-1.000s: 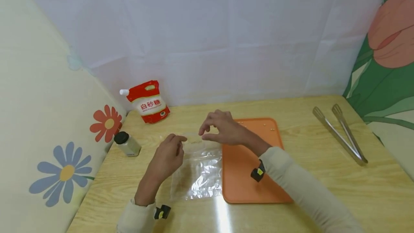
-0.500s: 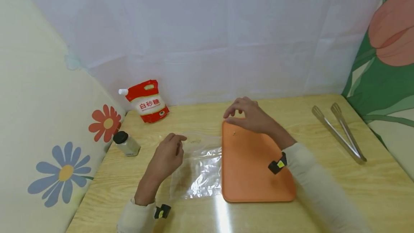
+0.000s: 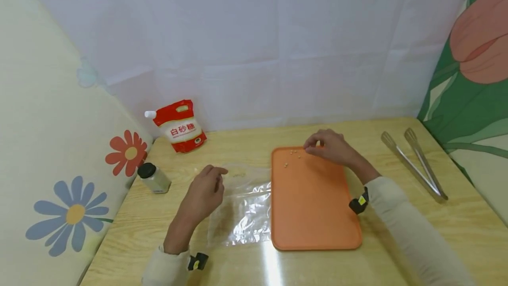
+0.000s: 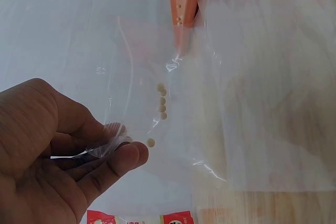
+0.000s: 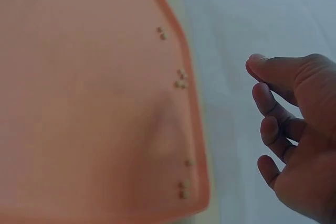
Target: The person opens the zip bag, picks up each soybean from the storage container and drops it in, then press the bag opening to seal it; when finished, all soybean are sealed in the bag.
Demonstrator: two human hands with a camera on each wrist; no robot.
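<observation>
My left hand (image 3: pixel 204 195) pinches the top edge of a clear plastic zip bag (image 3: pixel 252 217) lying on the table. Inside the bag, several small round beige balls (image 4: pixel 162 101) show in the left wrist view. Right of the bag lies an orange tray (image 3: pixel 315 206). More beige balls (image 5: pixel 181 84) sit in small groups along the tray's far edge. Over that edge hovers my right hand (image 3: pixel 332 147), its fingers loosely bent. In the right wrist view a gap parts thumb and forefinger, and nothing shows between them.
A red-and-white sugar pouch (image 3: pixel 181 127) with a white cap stands at the back left. Near it leans a small clear jar (image 3: pixel 157 182) with a black lid. Metal tongs (image 3: pixel 416 167) lie spread on the right side of the wooden table (image 3: pixel 309 268).
My right hand has moved from above the bag's mouth rightward to the tray's far edge, uncovering balls near the tray's far left. The left hand stays at the bag.
</observation>
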